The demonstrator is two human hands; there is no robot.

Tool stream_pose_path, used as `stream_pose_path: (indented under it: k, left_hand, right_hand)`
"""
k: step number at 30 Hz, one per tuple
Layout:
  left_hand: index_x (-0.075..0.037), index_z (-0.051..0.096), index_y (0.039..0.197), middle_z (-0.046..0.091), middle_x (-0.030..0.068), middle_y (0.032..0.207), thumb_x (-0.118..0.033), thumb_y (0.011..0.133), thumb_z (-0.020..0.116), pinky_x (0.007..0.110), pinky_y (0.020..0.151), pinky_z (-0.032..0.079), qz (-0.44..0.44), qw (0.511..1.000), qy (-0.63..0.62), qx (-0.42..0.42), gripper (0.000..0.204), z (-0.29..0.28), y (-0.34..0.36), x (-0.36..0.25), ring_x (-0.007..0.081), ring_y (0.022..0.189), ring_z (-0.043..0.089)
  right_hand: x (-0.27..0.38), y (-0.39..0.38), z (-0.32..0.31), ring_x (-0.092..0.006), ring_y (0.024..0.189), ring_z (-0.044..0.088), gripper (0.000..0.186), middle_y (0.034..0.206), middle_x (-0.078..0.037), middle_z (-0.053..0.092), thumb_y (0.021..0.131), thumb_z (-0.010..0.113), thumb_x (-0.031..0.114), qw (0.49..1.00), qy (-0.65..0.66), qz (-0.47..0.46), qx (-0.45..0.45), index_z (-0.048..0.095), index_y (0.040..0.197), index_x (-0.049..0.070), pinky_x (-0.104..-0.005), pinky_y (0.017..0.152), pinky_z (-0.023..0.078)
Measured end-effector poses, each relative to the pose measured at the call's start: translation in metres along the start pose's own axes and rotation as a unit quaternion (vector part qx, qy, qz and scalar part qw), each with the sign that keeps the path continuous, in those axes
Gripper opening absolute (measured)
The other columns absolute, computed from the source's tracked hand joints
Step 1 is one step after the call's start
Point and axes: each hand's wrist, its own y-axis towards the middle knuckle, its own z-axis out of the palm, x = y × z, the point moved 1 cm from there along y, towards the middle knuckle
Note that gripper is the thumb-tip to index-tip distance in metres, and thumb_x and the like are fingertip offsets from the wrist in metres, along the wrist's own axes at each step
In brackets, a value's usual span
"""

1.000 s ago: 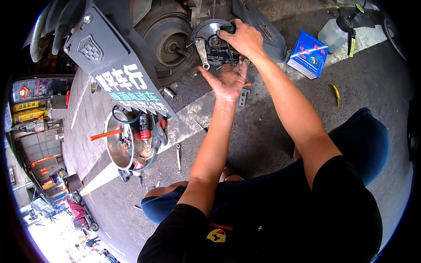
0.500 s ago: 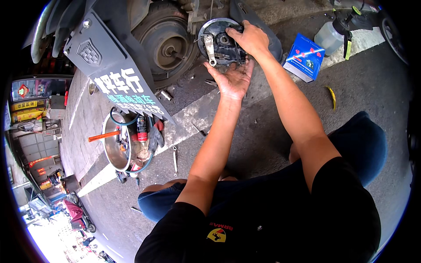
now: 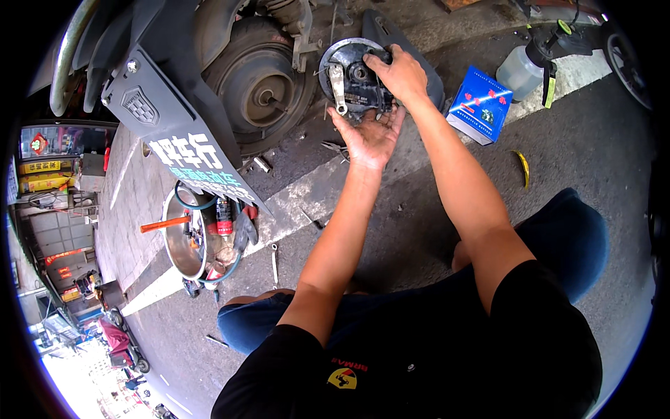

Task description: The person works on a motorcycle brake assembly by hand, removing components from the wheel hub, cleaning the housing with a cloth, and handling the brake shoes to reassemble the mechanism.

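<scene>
A round metal brake plate (image 3: 363, 91), with a silver lever arm (image 3: 338, 87) on its face, is raised between my hands. My right hand (image 3: 401, 75) grips its upper right side, thumb near the central hole. My left hand (image 3: 366, 140) is palm up under the lower edge, fingertips curled against it and supporting it. Left of the plate is a dusty wheel (image 3: 234, 94) with its axle (image 3: 269, 99) exposed. Behind the plate lies a dark plastic swingarm-like piece (image 3: 426, 73). Pliers (image 3: 333, 148) and a short metal cylinder (image 3: 261, 163) lie on the ground near my left hand.
A grey panel (image 3: 153, 105) with lettering overhangs the left. Below it are a steel bowl (image 3: 172, 244) of tools, an orange handle (image 3: 164, 224) and a wrench (image 3: 274, 262). Right are a blue box (image 3: 481, 105), a sprayer (image 3: 516, 73) and a yellow curved item (image 3: 522, 167).
Both hands have shifted the brake plate rightward, away from the wheel, showing more of the ground beneath. The whole view has also shifted slightly, so surroundings sit lower in the picture.
</scene>
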Motion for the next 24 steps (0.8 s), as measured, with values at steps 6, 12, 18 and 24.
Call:
stream_pose_path:
  k: [6, 12, 18, 24]
  left_hand:
    - [-0.003, 0.011, 0.146, 0.014, 0.0255, 0.146, -0.083, 0.067, 0.057, 0.052, 0.115, 0.022, -0.018, 0.999, -0.008, 0.048, 0.122, 0.006, 0.002, -0.002, 0.0397, 0.137, 0.019]
    - [0.0, 0.012, 0.148, 0.031, 0.0212, 0.143, -0.044, 0.07, 0.082, 0.046, 0.108, 0.035, 0.328, 0.796, 0.497, 0.11, 0.114, 0.045, 0.002, -0.014, 0.0344, 0.129, 0.04]
    - [0.001, 0.019, 0.147, 0.034, 0.0246, 0.137, -0.048, 0.047, 0.091, 0.047, 0.104, 0.037, 0.436, 0.5, 0.748, 0.029, 0.132, 0.056, 0.008, -0.017, 0.039, 0.127, 0.04]
    - [-0.003, 0.021, 0.147, 0.033, 0.028, 0.136, -0.048, 0.042, 0.091, 0.051, 0.104, 0.035, 0.48, 0.44, 0.759, -0.002, 0.134, 0.051, 0.006, -0.006, 0.0448, 0.127, 0.036]
  right_hand:
    - [-0.018, 0.013, 0.001, -0.0359, 0.108, 0.061, 0.073, 0.11, -0.023, 0.065, 0.081, 0.059, 0.056, 0.995, 0.092, -0.017, -0.018, 0.055, 0.126, -0.001, -0.0429, 0.09, 0.046]
    - [-0.012, 0.001, 0.032, -0.0266, 0.111, 0.057, 0.049, 0.12, -0.011, 0.061, 0.095, 0.046, 0.047, 0.579, 0.773, 0.214, 0.143, 0.056, 0.125, 0.009, -0.0434, 0.096, 0.046]
    - [-0.031, 0.01, 0.032, -0.0316, 0.116, 0.056, 0.054, 0.129, -0.015, 0.057, 0.093, 0.045, 0.046, 0.304, 0.892, 0.077, 0.324, 0.054, 0.127, 0.005, -0.0472, 0.103, 0.043]
    - [-0.03, 0.007, 0.036, -0.0312, 0.114, 0.058, 0.051, 0.127, -0.015, 0.059, 0.093, 0.048, 0.043, 0.272, 0.902, 0.103, 0.32, 0.054, 0.126, 0.004, -0.046, 0.101, 0.047]
